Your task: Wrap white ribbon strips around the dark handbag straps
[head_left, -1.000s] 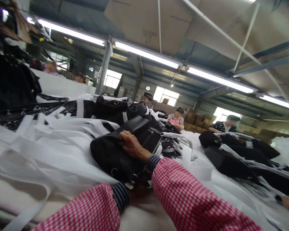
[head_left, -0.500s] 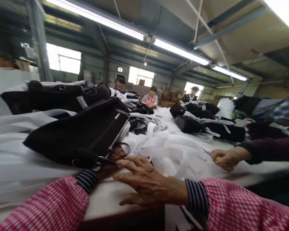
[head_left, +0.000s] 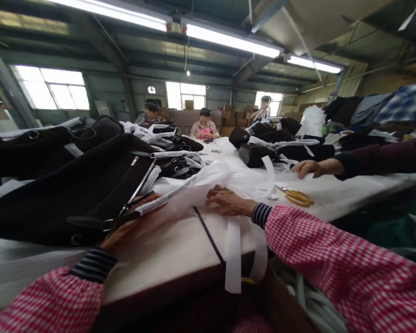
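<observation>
A large black bag (head_left: pixel 72 194) with a zip and metal rings lies on the table at the left. My left hand (head_left: pixel 125 231) reaches to its near end by the strap and ring. It is blurred and partly under a translucent white wrapping, so its fingers are unclear. My right hand (head_left: pixel 229 201) lies on a heap of white wrapping (head_left: pixel 208 182) in the middle of the table, with its fingers curled into it. White strips (head_left: pixel 233 259) and a thin black cord (head_left: pixel 208 236) hang over the table's near edge below that hand.
Yellow scissors (head_left: pixel 300 198) lie on the table to the right. A co-worker's hand (head_left: pixel 308 167) in a dark sleeve rests flat beyond them. More black bags (head_left: pixel 260 152) and white strips cover the far table, where three people sit. A box of white strips (head_left: pixel 308 300) stands below.
The view has swung right. My right hand moved from the near table edge forward onto the white wrapping. The co-worker's hand let go of the yellow scissors and moved further back.
</observation>
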Motion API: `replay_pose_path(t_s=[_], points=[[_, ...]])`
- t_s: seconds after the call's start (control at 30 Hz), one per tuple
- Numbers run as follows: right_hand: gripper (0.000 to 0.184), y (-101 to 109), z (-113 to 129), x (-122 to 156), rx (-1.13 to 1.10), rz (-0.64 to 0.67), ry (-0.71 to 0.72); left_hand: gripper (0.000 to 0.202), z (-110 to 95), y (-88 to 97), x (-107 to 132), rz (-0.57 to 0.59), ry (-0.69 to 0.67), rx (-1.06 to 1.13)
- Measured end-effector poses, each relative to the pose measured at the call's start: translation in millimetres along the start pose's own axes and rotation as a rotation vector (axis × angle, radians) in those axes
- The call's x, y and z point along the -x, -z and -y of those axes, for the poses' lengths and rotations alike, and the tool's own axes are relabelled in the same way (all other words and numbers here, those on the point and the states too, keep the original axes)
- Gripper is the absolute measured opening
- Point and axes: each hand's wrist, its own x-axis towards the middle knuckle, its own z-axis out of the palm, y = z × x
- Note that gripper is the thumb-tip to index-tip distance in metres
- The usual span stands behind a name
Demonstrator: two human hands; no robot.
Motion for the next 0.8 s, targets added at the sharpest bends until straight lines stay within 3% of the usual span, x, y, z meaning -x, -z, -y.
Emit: replay_pose_path(t_s=[0.07,0.17,0.23,0.33,0.4,0.53,0.6,0.67,0.73,0.8], points=[[0.027,-3.8,3.9,-2.0,-0.164,-0.006,-0.054,0.043,-10.6,-8.3,3.0,-0.008,-0.111,-0.069],[0.024,0.4,15.7,-2.2,-0.286,-0.045,-0.114,0.043,-17.1,-24.9,17.4,-0.035,-0.311,-0.362],[0.029,6.7,25.2,-2.4,-0.257,-0.033,-0.174,0.055,-19.1,-28.6,29.6,-0.032,-0.367,-0.603],[0.02,12.2,39.7,-0.8,-0.06,0.014,-0.192,0.061,-28.6,-19.9,44.7,-0.098,-0.441,-0.864],[0.016,10.6,51.0,3.3,0.106,-0.019,-0.145,0.053,-41.6,-11.1,50.9,-0.156,-0.549,-0.875],[0.019,0.9,79.9,16.2,0.326,-0.239,-0.009,0.042,-68.9,-6.5,43.2,-0.198,-0.707,-0.739],[0.019,-3.6,94.1,20.5,0.282,-0.255,0.042,0.044,-71.0,-13.4,25.0,-0.211,-0.696,-0.727],[0.019,-7.3,105.3,22.1,0.17,-0.162,0.051,0.051,-60.1,-27.0,2.3,-0.188,-0.581,-0.755],[0.019,-12.3,112.1,23.9,0.078,-0.063,0.023,0.059,-40.2,-45.5,-15.8,-0.105,-0.433,-0.764],[0.02,-22.3,112.5,30.3,0.054,-0.066,0.01,0.051,-20.2,-63.4,-23.1,0.014,-0.412,-0.778]])
